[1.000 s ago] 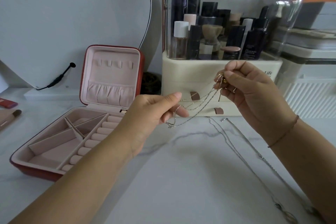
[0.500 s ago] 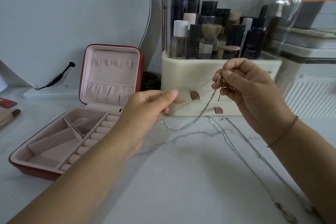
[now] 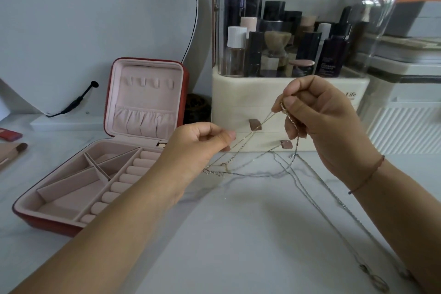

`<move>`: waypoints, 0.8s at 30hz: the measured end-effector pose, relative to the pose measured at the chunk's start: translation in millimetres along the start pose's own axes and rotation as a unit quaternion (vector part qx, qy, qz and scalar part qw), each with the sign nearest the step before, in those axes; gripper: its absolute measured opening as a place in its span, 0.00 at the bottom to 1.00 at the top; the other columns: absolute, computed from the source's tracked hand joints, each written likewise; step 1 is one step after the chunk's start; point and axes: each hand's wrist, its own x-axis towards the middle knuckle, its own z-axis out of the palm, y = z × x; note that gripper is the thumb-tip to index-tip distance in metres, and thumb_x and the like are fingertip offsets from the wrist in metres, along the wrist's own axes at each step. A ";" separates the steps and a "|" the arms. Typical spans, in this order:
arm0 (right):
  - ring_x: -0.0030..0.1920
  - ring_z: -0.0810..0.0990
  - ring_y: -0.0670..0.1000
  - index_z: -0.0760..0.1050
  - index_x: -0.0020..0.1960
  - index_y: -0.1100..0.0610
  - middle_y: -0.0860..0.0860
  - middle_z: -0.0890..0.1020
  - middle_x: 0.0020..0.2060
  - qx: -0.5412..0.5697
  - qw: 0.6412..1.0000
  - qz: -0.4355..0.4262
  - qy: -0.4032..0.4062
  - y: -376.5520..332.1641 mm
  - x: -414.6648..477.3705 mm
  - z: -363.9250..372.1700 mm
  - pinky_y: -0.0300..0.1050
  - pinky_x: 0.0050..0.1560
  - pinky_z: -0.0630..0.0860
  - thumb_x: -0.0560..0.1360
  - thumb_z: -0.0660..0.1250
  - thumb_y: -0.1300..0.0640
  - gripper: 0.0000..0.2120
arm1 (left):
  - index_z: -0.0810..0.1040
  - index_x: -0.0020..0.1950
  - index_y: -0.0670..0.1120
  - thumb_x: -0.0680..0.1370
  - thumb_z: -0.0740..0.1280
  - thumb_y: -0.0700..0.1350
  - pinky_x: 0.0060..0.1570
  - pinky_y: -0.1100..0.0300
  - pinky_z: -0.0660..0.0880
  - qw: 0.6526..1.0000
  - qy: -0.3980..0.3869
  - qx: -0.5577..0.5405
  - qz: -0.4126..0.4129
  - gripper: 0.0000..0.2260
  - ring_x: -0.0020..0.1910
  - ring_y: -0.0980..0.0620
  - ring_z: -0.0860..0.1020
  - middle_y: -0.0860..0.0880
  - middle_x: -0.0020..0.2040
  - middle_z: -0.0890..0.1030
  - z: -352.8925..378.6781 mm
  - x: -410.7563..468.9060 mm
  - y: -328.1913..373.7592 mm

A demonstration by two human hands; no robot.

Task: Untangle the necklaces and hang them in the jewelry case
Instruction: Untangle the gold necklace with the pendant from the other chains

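Above the marble counter, in front of the cream organizer, both hands hold the tangled necklaces. L hand pinches one thin strand btwn thumb & forefinger. R hand, held higher, grips a bunch of chains w/ curled fingers. Strands run taut btwn the hands, and slack loops sag onto the counter just below. One long chain trails toward the near R corner. The jewelry case sits open at L, lid upright, apart from the chains.
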 end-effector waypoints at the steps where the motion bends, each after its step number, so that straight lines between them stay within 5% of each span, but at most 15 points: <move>1: 0.23 0.71 0.49 0.71 0.44 0.57 0.52 0.81 0.35 -0.015 1.000 -0.008 0.000 -0.7 -0.4 -0.4 0.37 0.25 0.65 0.78 0.61 0.68 0.08 | 0.81 0.44 0.42 0.74 0.69 0.47 0.21 0.74 0.60 1.000 0.008 0.003 0.000 0.08 0.17 0.64 0.67 0.57 0.27 0.76 -0.2 0.5 -0.9; 5: 0.23 0.69 0.50 0.72 0.44 0.58 0.52 0.82 0.36 -0.079 0.996 -0.044 -0.012 -2.8 -2.1 0.2 0.36 0.25 0.68 0.77 0.62 0.69 0.07 | 0.83 0.43 0.47 0.73 0.71 0.49 0.30 0.69 0.65 0.999 0.039 0.030 0.003 0.07 0.25 0.64 0.71 0.59 0.25 0.75 -0.7 1.8 -4.5; 8: 0.22 0.66 0.49 0.73 0.45 0.61 0.52 0.83 0.37 -0.093 0.994 -0.052 -0.033 -2.9 -3.8 2.2 0.39 0.22 0.65 0.77 0.63 0.68 0.04 | 0.83 0.42 0.51 0.72 0.71 0.53 0.42 0.64 0.67 0.997 0.040 0.060 0.000 0.07 0.40 0.61 0.75 0.59 0.35 0.79 -0.1 2.5 -7.2; 13: 0.22 0.65 0.51 0.73 0.46 0.61 0.56 0.84 0.39 -0.053 0.995 -0.033 -0.080 0.6 -5.9 6.9 0.41 0.22 0.64 0.77 0.64 0.67 0.03 | 0.83 0.40 0.53 0.72 0.72 0.50 0.33 0.76 0.66 0.994 0.006 0.105 -0.010 0.03 0.31 0.65 0.73 0.61 0.32 0.79 4.0 1.1 -10.3; 15: 0.24 0.67 0.59 0.73 0.45 0.60 0.57 0.84 0.39 -0.034 0.994 -0.028 -0.095 2.6 -6.3 8.0 0.38 0.23 0.66 0.76 0.64 0.67 0.03 | 0.84 0.40 0.54 0.72 0.72 0.50 0.38 0.71 0.69 0.993 -0.006 0.120 -0.014 0.02 0.38 0.61 0.77 0.58 0.38 0.82 4.5 0.7 -12.4; 18: 0.26 0.72 0.51 0.73 0.45 0.60 0.57 0.83 0.37 -0.001 0.993 -0.018 -0.113 2.8 -7.1 9.2 0.35 0.27 0.69 0.75 0.64 0.68 0.05 | 0.84 0.41 0.54 0.73 0.71 0.49 0.42 0.72 0.71 0.991 -0.017 0.130 -0.018 0.02 0.44 0.59 0.78 0.54 0.44 0.83 5.4 -0.5 -12.6; 21: 0.32 0.76 0.45 0.73 0.44 0.61 0.57 0.82 0.37 0.008 0.991 -0.014 -0.135 1.5 -8.3 11.3 0.28 0.32 0.69 0.75 0.63 0.71 0.06 | 0.84 0.45 0.54 0.74 0.70 0.50 0.45 0.76 0.70 0.996 -0.040 0.082 -0.010 0.04 0.45 0.66 0.78 0.57 0.45 0.84 5.9 -1.9 -7.5; 24: 0.35 0.78 0.43 0.73 0.45 0.62 0.61 0.81 0.38 0.002 0.988 -0.010 -0.153 1.1 -8.1 12.4 0.27 0.33 0.70 0.75 0.62 0.71 0.05 | 0.83 0.51 0.48 0.74 0.66 0.50 0.58 0.59 0.72 0.992 -0.110 -0.054 -0.006 0.10 0.51 0.54 0.81 0.50 0.48 0.85 6.7 -4.7 -0.4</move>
